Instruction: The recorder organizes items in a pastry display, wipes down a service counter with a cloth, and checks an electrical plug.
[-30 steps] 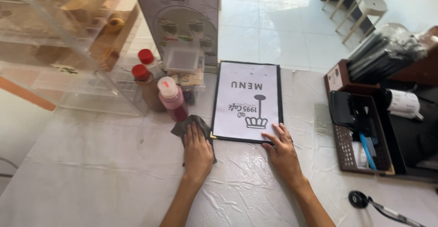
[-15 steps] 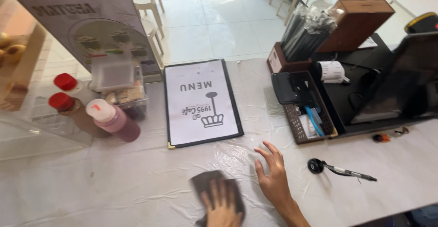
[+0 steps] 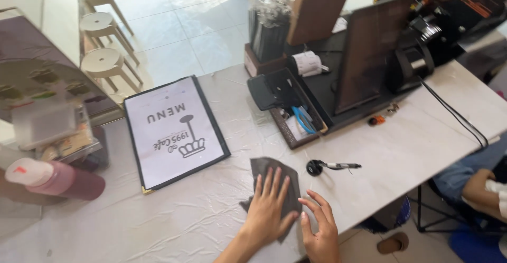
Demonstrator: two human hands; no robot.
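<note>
While the left hand (image 3: 271,205) lies flat with fingers spread on the dark cloth (image 3: 275,182), the right hand (image 3: 320,226) rests open at its 4 o'clock edge, gripping nothing. Cloth sits at the menu's (image 3: 175,130) 4 o'clock; judged soft, light, limp, best held under a flat palm.

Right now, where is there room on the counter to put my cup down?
Bare counter lies right of the pen, before the black cable. More lies below the menu, left of the left hand on the cloth. The tray side is crowded.
</note>
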